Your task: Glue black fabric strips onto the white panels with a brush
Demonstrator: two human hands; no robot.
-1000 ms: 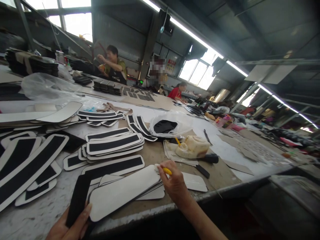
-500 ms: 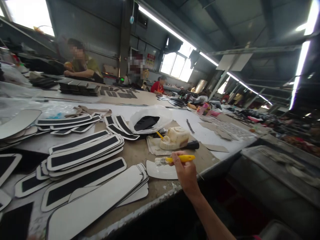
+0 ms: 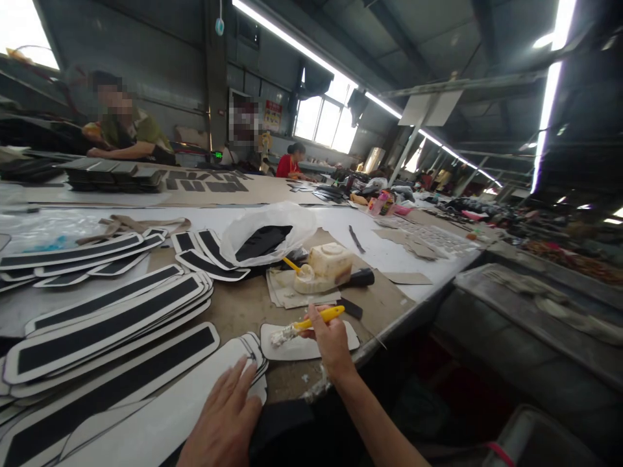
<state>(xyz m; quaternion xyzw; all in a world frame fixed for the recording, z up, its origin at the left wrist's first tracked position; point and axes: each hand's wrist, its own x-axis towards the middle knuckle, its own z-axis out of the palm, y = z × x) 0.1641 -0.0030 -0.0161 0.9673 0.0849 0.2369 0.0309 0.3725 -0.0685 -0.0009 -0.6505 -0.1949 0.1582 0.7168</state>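
Note:
My right hand (image 3: 328, 340) is closed round the yellow handle of a paintbrush (image 3: 306, 324). Its whitish, caked bristles rest on a white, round-cornered piece (image 3: 335, 347) at the table edge. My left hand (image 3: 226, 415) lies flat, fingers stretched out, on a stack of long white pieces (image 3: 146, 428). Beyond the brush stands a stained, cut-open plastic jug (image 3: 331, 263), with a second yellow handle (image 3: 291, 264) sticking out of its opening. Left of my hands lie stacked white pieces with black centre strips (image 3: 111, 324).
A white plastic bag (image 3: 302, 224) with black material inside sits behind the stacks. A dark cylindrical object (image 3: 361, 277) lies beside the jug. Across the table a person in green (image 3: 141, 133) sits near grey stacks (image 3: 114, 175); another in red (image 3: 288, 165) sits farther back.
My left hand has come in and now lies on the white stack. My right hand has lowered the brush leftward onto the white piece. The view has shifted to the right.

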